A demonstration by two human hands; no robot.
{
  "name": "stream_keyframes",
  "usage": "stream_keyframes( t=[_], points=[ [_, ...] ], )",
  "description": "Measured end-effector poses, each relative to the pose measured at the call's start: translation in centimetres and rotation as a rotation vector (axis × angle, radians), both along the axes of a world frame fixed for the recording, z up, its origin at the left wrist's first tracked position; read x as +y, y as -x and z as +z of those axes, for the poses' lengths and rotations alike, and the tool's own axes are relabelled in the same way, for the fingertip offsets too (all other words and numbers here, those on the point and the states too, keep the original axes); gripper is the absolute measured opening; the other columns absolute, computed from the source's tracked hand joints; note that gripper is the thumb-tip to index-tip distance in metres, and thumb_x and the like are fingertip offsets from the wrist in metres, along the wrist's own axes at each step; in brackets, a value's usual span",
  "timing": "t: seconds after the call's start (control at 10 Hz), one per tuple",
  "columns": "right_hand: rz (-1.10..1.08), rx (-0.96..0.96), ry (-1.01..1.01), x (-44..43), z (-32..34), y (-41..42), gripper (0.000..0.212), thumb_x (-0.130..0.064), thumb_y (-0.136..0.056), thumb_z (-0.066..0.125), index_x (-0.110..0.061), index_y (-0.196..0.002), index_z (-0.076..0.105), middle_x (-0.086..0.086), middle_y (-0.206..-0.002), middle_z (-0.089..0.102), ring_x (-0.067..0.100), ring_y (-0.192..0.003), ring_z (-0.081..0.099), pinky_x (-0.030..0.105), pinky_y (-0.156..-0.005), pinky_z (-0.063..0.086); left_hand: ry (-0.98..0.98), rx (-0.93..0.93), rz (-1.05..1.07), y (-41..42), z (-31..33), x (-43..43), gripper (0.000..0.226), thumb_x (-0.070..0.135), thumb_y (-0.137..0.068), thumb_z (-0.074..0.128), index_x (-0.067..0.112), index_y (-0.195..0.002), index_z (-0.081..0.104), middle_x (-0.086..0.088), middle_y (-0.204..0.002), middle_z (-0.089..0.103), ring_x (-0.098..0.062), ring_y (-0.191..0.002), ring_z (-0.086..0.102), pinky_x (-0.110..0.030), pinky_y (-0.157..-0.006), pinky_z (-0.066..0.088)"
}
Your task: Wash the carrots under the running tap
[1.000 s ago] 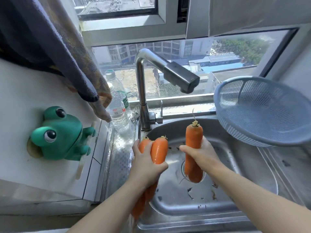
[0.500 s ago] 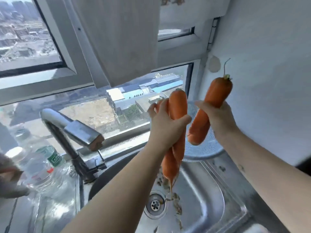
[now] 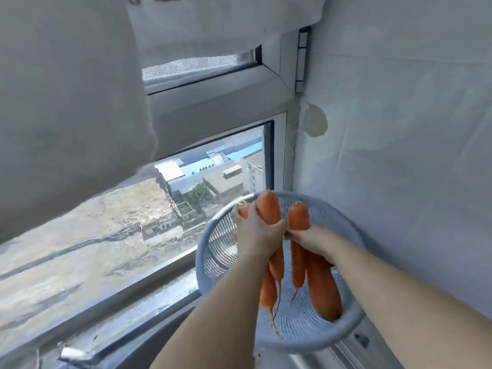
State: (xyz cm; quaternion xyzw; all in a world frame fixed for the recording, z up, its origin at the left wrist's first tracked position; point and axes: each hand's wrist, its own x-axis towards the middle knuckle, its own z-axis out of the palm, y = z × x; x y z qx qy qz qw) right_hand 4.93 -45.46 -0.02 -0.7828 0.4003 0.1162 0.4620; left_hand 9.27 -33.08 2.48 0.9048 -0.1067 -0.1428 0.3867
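Lower right of frame, over the blue colander [image 3: 200,265]: left hand [image 3: 259,235] has its fingers wrapped tight round two carrots [image 3: 269,211]. Right hand [image 3: 310,239] clamps further carrots [image 3: 323,286], tips hanging into the mesh. They look stiff and weighty, probably wet and slick. Grip the thick upper end. Tap not in view.

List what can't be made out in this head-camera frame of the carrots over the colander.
Tap and water: bottom-left corner of the head view is blurred and cut off.
Orange carrots in the right hand: its grip covers their middles; count unclear.
Rear carrot in the left hand: mostly hidden by the front one.
Pale blue plastic mesh colander: whether carrot tips touch it is undecidable.
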Motion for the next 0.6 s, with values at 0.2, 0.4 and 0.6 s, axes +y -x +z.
stream_keyframes(
  t=[0.2, 0.4, 0.6],
  points=[
    [0.106, 0.073, 0.301, -1.1, -3.3, -1.8, 0.095, -0.054, -0.082, 0.060, -0.004, -0.149, 0.015, 0.010, -0.120, 0.057, 0.028, -0.106, 0.058, 0.036, -0.077, 0.052, -0.136, -0.033, -0.022, -0.4, -3.5, -1.4, 0.076, 0.040, -0.086, 0.061, 0.020, -0.148, 0.021, -0.016, -0.156, -0.009, -0.044, -0.142, 0.006, -0.051, -0.112, 0.023],
    [0.267, 0.039, 0.429, -0.7, -2.7, -1.1, 0.074, -0.027, -0.089, 0.059, -0.016, -0.151, 0.020, 0.014, -0.137, 0.050, 0.032, -0.123, 0.052, 0.041, -0.099, 0.046, -0.091, -0.002, -0.110, -0.8, -4.0, -1.5, 0.072, 0.036, -0.092, 0.058, 0.021, -0.151, 0.020, -0.016, -0.153, 0.014, -0.040, -0.139, 0.020, -0.045, -0.113, 0.022],
    [0.314, -0.070, 0.538, 0.4, -1.6, 0.0, 0.035, -0.030, -0.090, 0.060, -0.023, -0.124, 0.058, 0.002, -0.126, 0.061, 0.024, -0.116, 0.057, 0.035, -0.091, 0.048, -0.144, -0.004, -0.118, -0.7, -4.1, 0.2, 0.065, 0.035, -0.094, 0.055, 0.020, -0.150, 0.026, -0.017, -0.155, 0.013, -0.038, -0.140, 0.026, -0.045, -0.113, 0.028]
  ],
)
